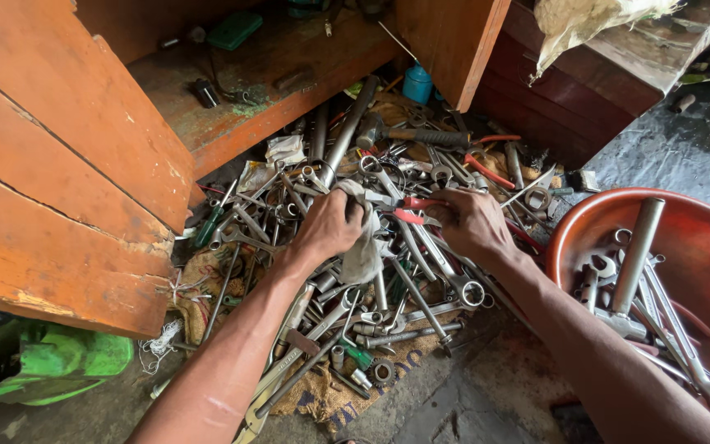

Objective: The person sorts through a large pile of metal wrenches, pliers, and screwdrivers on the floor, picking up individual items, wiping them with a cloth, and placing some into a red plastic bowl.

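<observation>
Pliers [411, 210], red-handled, lie atop the tool heap [355, 296] btwn both hands. L hand [329, 226] fingers clamped on grey rag [362, 247]; R hand [472, 224] fingers closed on pliers' handles. Best wipe w/ pliers lifted off the heap, I'd say. Spanners tangle underneath; orange basin [569, 234] w/ more tools sits right.

The left hand [330, 224] covers most of the grey rag [363, 247], so its fingers cannot be seen. The right hand [472, 222] hides the far ends of the red-handled pliers [412, 210]. The orange basin [704, 238] is cut off by the right edge. Sacking [330, 399] lies mostly buried under wrenches.
</observation>
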